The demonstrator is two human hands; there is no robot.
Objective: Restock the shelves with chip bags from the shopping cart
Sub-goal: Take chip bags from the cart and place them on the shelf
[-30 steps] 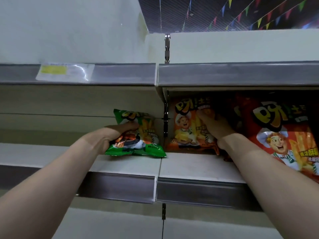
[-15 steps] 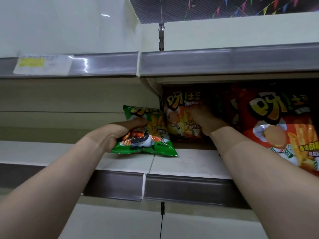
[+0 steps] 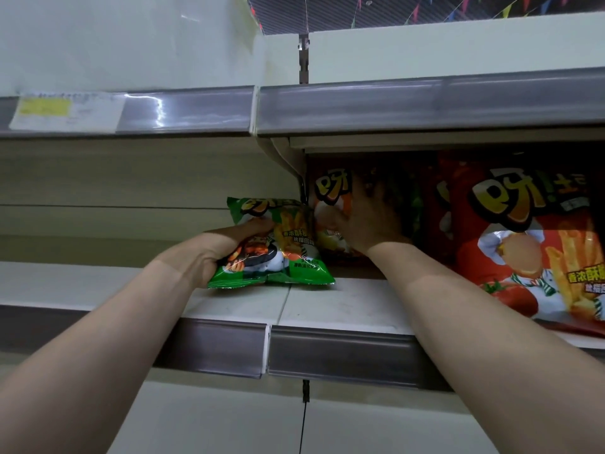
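Head view | left hand [image 3: 226, 253] grips green bag [image 3: 281, 253], standing on shelf [image 3: 343, 306] | right hand [image 3: 366, 221] on orange bag [image 3: 327, 198] just right, touching it; grip unclear | risk: the puffy green bag could tip toward the near edge once released

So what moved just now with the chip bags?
The left hand slid the green bag right, across the shelf seam, toward the orange bag. The right hand pushed the orange bag deeper in. Unchanged: the left hand still grips the green bag, and the big red bag stays put.
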